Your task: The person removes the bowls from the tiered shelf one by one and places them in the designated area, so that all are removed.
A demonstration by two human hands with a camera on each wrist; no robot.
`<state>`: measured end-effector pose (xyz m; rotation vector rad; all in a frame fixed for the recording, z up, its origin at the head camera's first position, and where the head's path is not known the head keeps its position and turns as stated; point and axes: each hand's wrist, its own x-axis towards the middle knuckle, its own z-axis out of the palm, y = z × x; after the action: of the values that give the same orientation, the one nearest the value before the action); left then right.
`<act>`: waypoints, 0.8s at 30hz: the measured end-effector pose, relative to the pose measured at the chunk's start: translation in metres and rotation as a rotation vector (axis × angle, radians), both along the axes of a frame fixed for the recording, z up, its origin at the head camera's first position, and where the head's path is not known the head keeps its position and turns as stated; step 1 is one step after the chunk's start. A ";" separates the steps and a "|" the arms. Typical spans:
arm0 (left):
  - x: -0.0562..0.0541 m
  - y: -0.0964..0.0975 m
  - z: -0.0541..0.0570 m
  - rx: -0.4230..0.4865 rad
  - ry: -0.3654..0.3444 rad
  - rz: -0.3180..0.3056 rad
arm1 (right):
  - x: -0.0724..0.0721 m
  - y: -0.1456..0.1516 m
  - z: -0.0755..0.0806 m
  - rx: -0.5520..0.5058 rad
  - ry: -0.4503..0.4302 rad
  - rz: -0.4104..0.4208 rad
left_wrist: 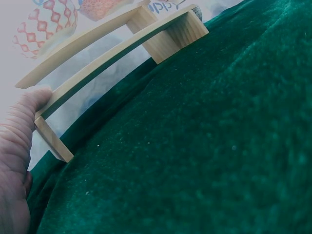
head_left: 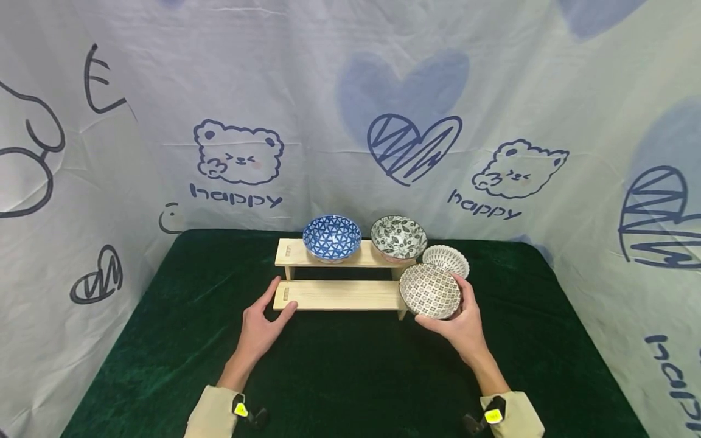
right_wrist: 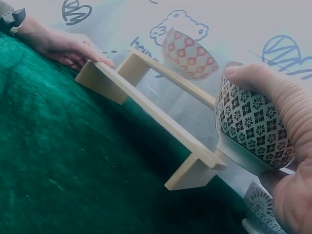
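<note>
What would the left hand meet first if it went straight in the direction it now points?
The left hand would most likely meet the lower shelf first; its thumb lies at that shelf's left end. Beyond, the upper shelf seems next, though depth is unclear.

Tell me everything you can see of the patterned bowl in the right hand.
The bowl is round and deep, and looks like glazed ceramic. Its pale inside carries a fine brown lattice; the outside shows diamonds of small dark flower motifs on white, above a plain white lower part. It is mouth-up and seems somewhat tilted. The right hand grips it near the right end of the wooden lower shelf; whether it touches the shelf is unclear. Nothing shows inside it.
</note>
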<state>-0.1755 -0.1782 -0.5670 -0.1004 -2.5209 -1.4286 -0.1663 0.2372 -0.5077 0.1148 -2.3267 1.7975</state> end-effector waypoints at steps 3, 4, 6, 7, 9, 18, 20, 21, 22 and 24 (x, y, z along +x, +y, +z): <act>0.000 0.000 0.000 -0.001 0.000 -0.003 | 0.000 0.004 0.002 0.010 -0.005 -0.018; 0.000 0.000 0.000 0.000 0.000 -0.004 | -0.001 0.005 0.003 0.014 -0.006 -0.024; 0.000 0.000 0.000 0.001 -0.001 -0.003 | -0.002 0.007 0.003 0.017 -0.006 -0.033; 0.000 0.000 0.000 0.002 -0.001 -0.003 | -0.003 0.008 0.003 0.018 -0.006 -0.037; 0.000 0.000 0.000 0.001 -0.001 -0.004 | -0.004 0.011 0.003 0.016 -0.003 -0.043; 0.000 0.001 -0.001 -0.002 0.003 -0.007 | -0.011 0.019 0.008 -0.009 0.015 -0.068; 0.000 0.001 -0.001 -0.003 0.004 -0.006 | -0.013 0.021 0.009 -0.020 0.023 -0.079; 0.000 0.000 -0.001 -0.002 0.002 -0.006 | -0.014 0.022 0.010 -0.019 0.025 -0.085; 0.000 0.000 -0.001 -0.002 0.003 -0.005 | -0.015 0.023 0.011 -0.019 0.026 -0.091; 0.000 0.000 -0.001 0.002 0.003 -0.006 | -0.016 0.025 0.013 -0.020 0.027 -0.102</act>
<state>-0.1755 -0.1782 -0.5677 -0.1096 -2.5184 -1.4327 -0.1824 0.2622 -0.4948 0.0170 -2.2523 1.7594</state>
